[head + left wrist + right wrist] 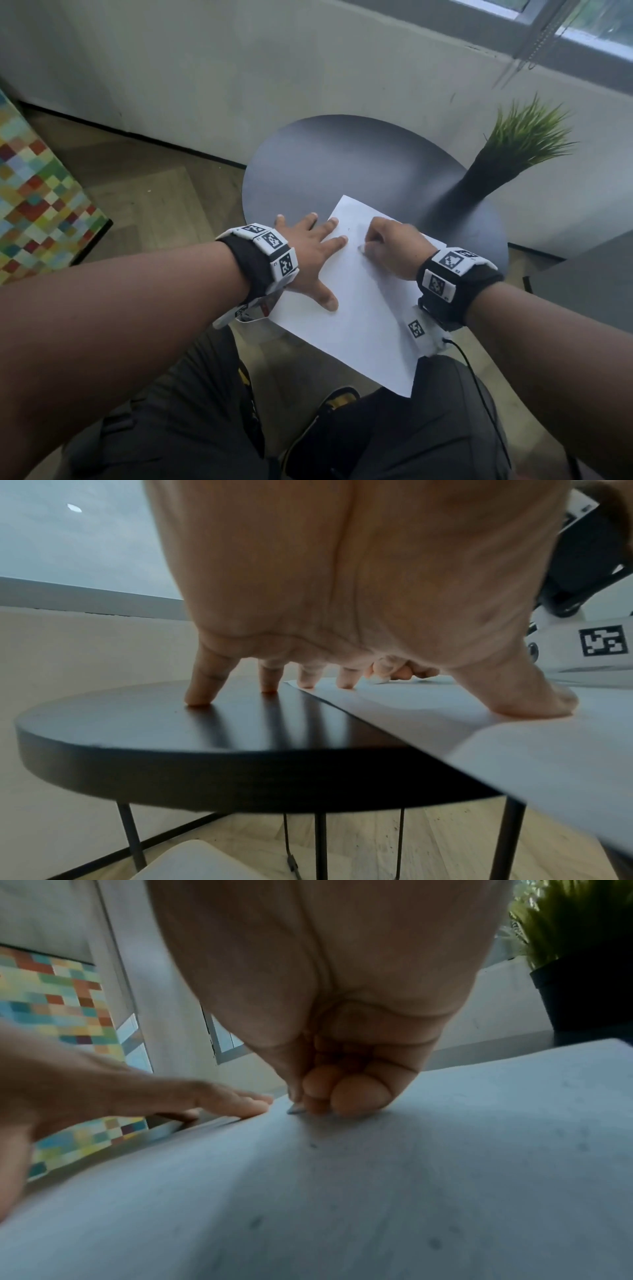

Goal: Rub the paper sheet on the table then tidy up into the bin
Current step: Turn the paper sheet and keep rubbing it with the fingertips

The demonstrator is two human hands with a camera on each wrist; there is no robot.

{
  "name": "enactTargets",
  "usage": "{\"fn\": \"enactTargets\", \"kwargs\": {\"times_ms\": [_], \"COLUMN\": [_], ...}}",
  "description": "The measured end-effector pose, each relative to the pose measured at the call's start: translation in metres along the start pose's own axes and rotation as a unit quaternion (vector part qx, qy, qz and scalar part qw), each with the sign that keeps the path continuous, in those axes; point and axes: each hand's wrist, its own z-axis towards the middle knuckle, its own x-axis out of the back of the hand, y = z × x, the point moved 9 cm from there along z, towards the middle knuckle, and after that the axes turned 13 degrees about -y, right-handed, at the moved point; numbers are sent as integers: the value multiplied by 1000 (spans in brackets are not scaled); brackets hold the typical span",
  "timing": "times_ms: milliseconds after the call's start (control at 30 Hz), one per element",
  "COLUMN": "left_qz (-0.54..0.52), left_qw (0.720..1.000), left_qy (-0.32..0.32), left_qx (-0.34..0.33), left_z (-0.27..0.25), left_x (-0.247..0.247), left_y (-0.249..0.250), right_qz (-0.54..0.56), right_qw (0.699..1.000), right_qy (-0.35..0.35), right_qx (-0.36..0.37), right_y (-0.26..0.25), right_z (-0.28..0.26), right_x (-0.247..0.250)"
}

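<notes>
Both hands sit on the paper sheet [356,308], whose long axis runs from far left to near right over the tabletop [342,164]: left hand [308,253] flat, fingers spread, pinning its left edge; right hand [394,246] pinching a small eraser-like piece [296,1110] against its far part.

A white paper sheet [359,308] and a black potted green plant [493,171] are carried by the round dark surface [325,161]; its near edge is overhung by the sheet.

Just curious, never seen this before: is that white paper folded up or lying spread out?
Spread out. The paper sheet lies flat and unfolded on the round table, one corner overhanging the near edge, left hand pressing it down.
</notes>
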Motion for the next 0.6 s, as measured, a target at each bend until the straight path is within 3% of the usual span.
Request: {"fn": "enactTargets", "kwargs": {"times_ms": [67,200,233,367,433,533,600], "left_qz": [1,5,7,10,12,17,23], "left_qw": [1000,1000,1000,1000,1000,1000,1000], "left_qy": [-3,-5,-6,-12,-9,-12,-13], "left_qx": [3,0,-1,1,0,1,4], "left_z": [0,0,0,1,0,-2,-2], "left_x": [0,1,1,1,3,5,7], "left_y": [0,1,2,3,4,6,7], "right_qz": [-17,-83,-77,-28,-50,-70,-44], "right_qw": [1000,977,979,999,998,982,990], "right_qy": [13,-125,-120,15,-12,-116,-91], "right_qx": [9,149,145,2,41,131,96], "right_y": [-2,-45,-42,4,-10,-39,-23], "right_z": [-4,-29,-27,-6,-12,-33,-25], "right_x": [-4,-47,-42,-2,-17,-48,-33]}}
